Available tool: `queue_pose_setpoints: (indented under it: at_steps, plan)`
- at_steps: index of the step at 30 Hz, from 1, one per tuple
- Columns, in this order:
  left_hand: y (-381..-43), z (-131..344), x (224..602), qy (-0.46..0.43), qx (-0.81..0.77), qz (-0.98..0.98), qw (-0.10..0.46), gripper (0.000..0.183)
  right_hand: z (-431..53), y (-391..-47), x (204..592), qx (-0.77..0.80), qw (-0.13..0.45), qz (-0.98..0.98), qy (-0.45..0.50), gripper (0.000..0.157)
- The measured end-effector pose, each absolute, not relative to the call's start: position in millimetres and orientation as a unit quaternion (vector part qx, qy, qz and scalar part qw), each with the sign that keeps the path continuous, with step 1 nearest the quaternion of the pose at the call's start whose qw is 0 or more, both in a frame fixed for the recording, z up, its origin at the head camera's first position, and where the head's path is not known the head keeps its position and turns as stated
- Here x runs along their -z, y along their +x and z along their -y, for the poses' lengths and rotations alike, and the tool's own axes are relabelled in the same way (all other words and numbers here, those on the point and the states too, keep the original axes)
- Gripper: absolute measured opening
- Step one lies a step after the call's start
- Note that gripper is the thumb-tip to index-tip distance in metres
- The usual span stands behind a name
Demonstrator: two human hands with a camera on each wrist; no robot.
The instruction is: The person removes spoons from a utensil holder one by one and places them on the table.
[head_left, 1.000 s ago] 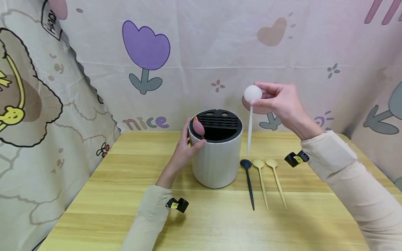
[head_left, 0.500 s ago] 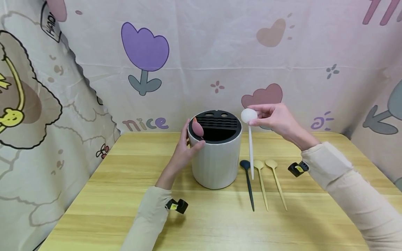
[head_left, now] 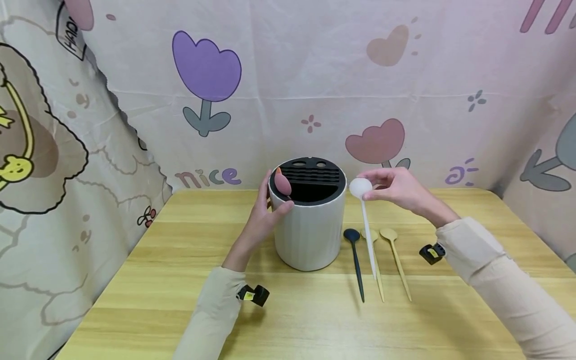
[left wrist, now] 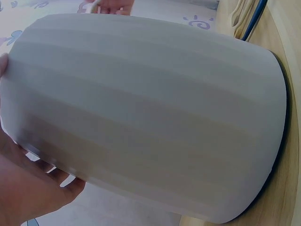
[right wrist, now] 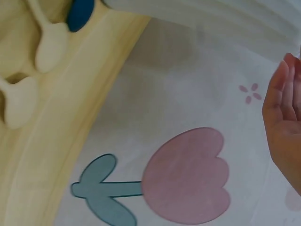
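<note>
My right hand (head_left: 398,190) pinches a white spoon (head_left: 361,188) by its round bowl, right of the holder. The spoon's handle slants down across one of the cream spoons in the head view. My left hand (head_left: 263,215) grips the left side of a white ribbed utensil holder (head_left: 308,235), thumb at its front rim. A pink spoon (head_left: 283,184) stands at the left of the holder's black slotted lid (head_left: 310,172), an orange edge behind it. The holder's wall (left wrist: 150,108) fills the left wrist view. At the right wrist view's edge, the right hand (right wrist: 287,117) shows partly.
On the wooden table (head_left: 180,280), right of the holder, a dark blue spoon (head_left: 355,260), a cream spoon (head_left: 380,285) and another cream spoon (head_left: 398,260) lie side by side, bowls away from me. A patterned cloth (head_left: 288,60) hangs behind the table.
My right hand has come down with the white spoon from above the holder's height to beside its rim, the handle tip swinging toward me. The left hand and holder stay put.
</note>
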State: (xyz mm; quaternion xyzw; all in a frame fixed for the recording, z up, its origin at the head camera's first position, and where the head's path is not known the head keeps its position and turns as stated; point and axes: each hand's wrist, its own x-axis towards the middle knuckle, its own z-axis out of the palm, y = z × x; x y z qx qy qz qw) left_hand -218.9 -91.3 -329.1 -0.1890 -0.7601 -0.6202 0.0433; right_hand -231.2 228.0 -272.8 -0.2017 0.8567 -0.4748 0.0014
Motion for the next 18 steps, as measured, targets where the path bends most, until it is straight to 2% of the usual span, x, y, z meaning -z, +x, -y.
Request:
queue_pose_setpoints:
  at_steps: [12,18]
  plan:
    - [-220.3,92.1,329.6,-0.194,0.622,0.757,0.046,0.095,-264.8,-237.1,312.7,0.415,0.034,-0.887,-0.200,0.048]
    - [-220.2,91.4,329.7,-0.195,0.626,0.754,0.047,0.107,-289.7,-238.1,334.3,0.393,0.041,-0.899,-0.189,0.048]
